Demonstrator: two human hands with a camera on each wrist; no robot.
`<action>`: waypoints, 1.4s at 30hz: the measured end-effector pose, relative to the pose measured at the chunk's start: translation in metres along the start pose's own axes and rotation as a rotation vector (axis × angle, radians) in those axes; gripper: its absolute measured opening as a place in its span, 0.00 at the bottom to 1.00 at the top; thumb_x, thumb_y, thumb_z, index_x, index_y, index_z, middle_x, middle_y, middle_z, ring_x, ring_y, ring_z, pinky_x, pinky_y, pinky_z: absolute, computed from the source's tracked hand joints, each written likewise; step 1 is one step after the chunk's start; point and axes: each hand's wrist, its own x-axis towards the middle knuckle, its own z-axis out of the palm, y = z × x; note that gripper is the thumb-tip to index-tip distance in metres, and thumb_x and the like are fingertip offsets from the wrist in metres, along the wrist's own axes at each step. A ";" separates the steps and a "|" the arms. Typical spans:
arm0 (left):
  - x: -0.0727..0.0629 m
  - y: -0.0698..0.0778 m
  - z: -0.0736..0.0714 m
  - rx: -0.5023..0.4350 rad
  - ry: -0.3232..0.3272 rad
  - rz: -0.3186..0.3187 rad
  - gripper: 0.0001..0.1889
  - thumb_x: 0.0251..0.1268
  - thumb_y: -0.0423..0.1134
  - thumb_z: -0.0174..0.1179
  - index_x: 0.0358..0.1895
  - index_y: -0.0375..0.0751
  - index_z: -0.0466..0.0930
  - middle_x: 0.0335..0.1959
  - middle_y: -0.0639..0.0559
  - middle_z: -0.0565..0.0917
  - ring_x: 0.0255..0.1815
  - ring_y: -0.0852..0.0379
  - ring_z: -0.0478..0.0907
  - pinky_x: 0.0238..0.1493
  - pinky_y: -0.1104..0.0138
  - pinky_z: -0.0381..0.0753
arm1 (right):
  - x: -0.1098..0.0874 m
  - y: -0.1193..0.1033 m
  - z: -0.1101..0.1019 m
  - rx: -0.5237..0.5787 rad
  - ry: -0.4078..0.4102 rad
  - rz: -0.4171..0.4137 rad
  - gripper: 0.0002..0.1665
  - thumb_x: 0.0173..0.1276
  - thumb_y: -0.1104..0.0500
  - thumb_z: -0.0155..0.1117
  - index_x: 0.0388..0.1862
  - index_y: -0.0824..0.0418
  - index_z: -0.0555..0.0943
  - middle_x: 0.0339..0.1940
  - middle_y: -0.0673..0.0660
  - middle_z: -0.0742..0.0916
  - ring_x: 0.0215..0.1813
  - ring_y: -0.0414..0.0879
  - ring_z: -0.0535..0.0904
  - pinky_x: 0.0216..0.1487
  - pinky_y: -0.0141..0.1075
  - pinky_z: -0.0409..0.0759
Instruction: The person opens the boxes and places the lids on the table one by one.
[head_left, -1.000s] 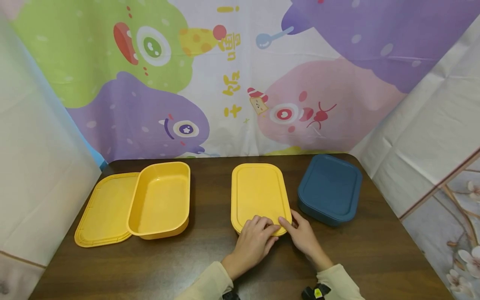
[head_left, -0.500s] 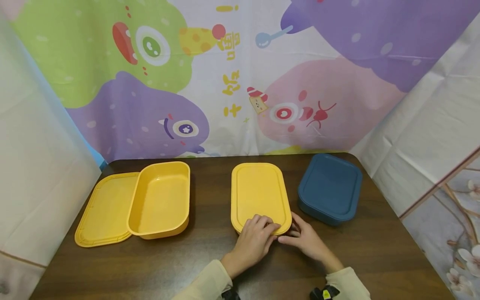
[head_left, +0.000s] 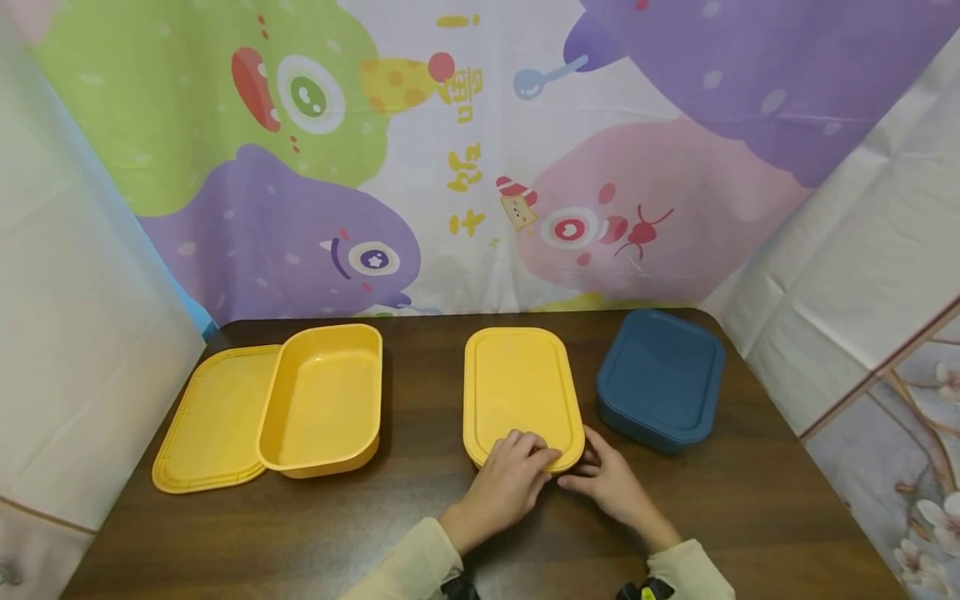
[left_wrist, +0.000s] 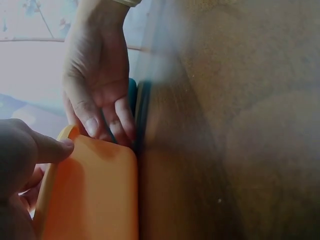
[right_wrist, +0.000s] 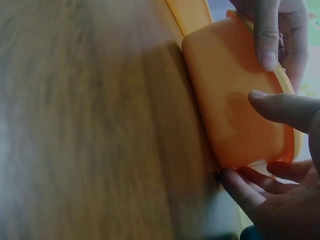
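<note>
A yellow lunch box with its yellow lid point(head_left: 517, 383) on top stands in front of me. My left hand point(head_left: 504, 482) pinches the lid's near edge, fingers on top and thumb at the rim. My right hand point(head_left: 613, 487) holds the box at its near right corner. In the right wrist view, its thumb lies over the orange-looking front wall point(right_wrist: 215, 70) and its other fingers reach round the corner. From the left wrist, the left thumb shows at the lid rim, beside the box wall point(left_wrist: 100, 195).
Left of the lidded box stands an open yellow container point(head_left: 326, 408), overlapping a loose yellow lid point(head_left: 217, 425). To the right is a lidded blue box point(head_left: 663, 375). All are on a dark wooden table point(head_left: 420, 383), with a cartoon-printed cloth point(head_left: 480, 275) behind it.
My right thumb has come down off the lid's top to the box's front side, and the right hand has shifted slightly right. The left hand keeps its place.
</note>
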 end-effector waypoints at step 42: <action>-0.001 -0.003 0.000 -0.043 0.049 0.013 0.08 0.62 0.39 0.65 0.44 0.46 0.84 0.41 0.55 0.80 0.42 0.59 0.73 0.45 0.68 0.76 | 0.002 -0.003 0.015 -0.022 0.161 0.028 0.46 0.52 0.66 0.77 0.68 0.67 0.66 0.56 0.68 0.82 0.54 0.55 0.83 0.45 0.33 0.83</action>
